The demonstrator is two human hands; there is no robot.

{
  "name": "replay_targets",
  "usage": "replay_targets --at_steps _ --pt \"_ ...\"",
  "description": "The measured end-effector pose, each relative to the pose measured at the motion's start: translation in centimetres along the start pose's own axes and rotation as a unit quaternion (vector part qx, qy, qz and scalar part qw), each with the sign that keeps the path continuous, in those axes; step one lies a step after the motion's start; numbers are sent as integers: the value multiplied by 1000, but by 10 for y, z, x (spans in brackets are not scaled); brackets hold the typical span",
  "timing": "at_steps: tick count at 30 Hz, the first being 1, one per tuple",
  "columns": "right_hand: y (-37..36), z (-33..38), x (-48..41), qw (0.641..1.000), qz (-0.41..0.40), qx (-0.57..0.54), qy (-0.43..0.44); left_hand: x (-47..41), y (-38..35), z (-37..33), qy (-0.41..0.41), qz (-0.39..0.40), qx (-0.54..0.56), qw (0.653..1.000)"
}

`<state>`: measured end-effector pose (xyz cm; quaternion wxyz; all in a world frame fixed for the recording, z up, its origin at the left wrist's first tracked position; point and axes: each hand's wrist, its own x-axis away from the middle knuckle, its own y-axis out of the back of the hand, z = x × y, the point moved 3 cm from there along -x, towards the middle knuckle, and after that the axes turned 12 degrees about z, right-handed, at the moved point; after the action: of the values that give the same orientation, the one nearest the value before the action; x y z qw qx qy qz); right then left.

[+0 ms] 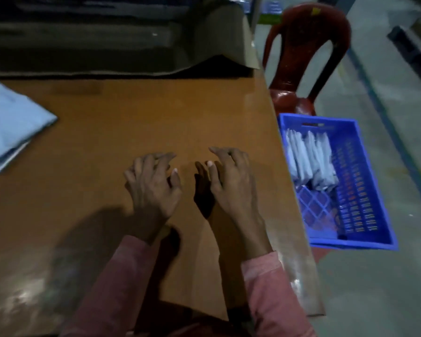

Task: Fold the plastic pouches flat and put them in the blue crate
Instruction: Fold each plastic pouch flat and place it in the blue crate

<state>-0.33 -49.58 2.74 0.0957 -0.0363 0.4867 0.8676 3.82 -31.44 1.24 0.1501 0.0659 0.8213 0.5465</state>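
My left grip (153, 188) and my right grip (231, 181) are both released. The fingers are loosely bent and hold nothing. They are side by side over the brown bench (107, 122), backs up, thumbs turned toward each other with a narrow gap between them. A dark shadow lies on the wood under the right one. I cannot tell whether any fingertip touches the surface. My pink sleeves (112, 288) reach down to the wrists.

The loose pouches (10, 127) are pale blue-grey plastic. They lie in a flat, slightly fanned pile on the bench at its far left, well apart from either grip and partly cut off by the edge of the view.

The blue crate (374, 181) stands just beside the right edge of the bench and lower than its top. It appears to rest on the seat of a red chair (301, 45), whose back rises behind it. Inside, folded pouches (309, 159) stand on edge in a tight row against the wall nearest the bench, at the far end. The near part of the crate's lattice floor shows bare.

Along the far side of the bench a sheet of brown cardboard (219, 40) leans, its lower edge resting on the wood. The picture is dim and a little blurred, so finer detail is lost.
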Motion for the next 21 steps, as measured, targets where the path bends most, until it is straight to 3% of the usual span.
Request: replay_targets --at_steps 11,15,21 --pt "-144 195 -74 989 89 11 121 24 92 229 121 -84 -5 989" --pt "-187 233 -101 981 124 1 151 5 94 296 214 -44 -56 974" --pt "-223 259 -126 979 154 -17 134 -62 94 375 258 61 -25 964"
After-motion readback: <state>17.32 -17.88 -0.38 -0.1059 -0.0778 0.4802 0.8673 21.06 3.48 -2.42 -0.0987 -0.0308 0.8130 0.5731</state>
